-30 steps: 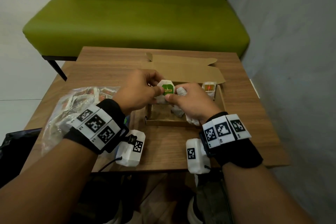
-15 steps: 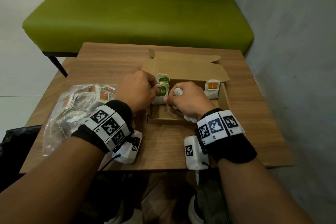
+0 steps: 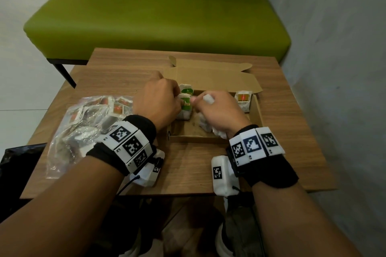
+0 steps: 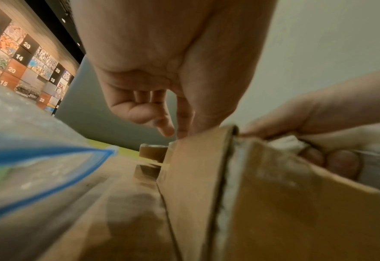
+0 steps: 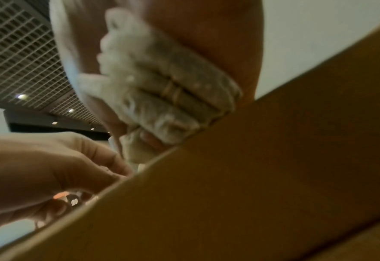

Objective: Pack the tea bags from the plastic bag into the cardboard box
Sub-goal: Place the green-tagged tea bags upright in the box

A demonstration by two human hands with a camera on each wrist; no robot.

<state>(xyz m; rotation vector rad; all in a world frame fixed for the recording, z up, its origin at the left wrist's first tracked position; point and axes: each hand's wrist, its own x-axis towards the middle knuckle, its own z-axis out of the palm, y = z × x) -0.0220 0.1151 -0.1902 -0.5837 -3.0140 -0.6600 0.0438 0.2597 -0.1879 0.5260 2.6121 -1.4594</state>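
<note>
An open cardboard box (image 3: 255, 110) lies on the wooden table (image 3: 125, 77), lid folded back. My left hand (image 3: 158, 102) pinches a green-labelled tea bag (image 3: 185, 104) at the box's left end; a second green-labelled bag (image 3: 186, 89) stands just behind it. My right hand (image 3: 215, 108) grips a bunch of white tea bags (image 5: 162, 98) in its curled fingers, low inside the box. One orange-labelled tea bag (image 3: 243, 99) leans in the box's far right corner. The clear plastic bag (image 3: 83, 123) with more tea bags lies left of the box.
A green bench (image 3: 156, 12) stands beyond the table. A grey wall (image 3: 338, 69) runs close along the right side. Something black (image 3: 16, 158) sits at the lower left, beside the table. The box's near wall (image 4: 274, 203) fills the wrist views.
Both hands have come down from above the box into its left part, carrying the green-labelled tea bag and the bunch with them.
</note>
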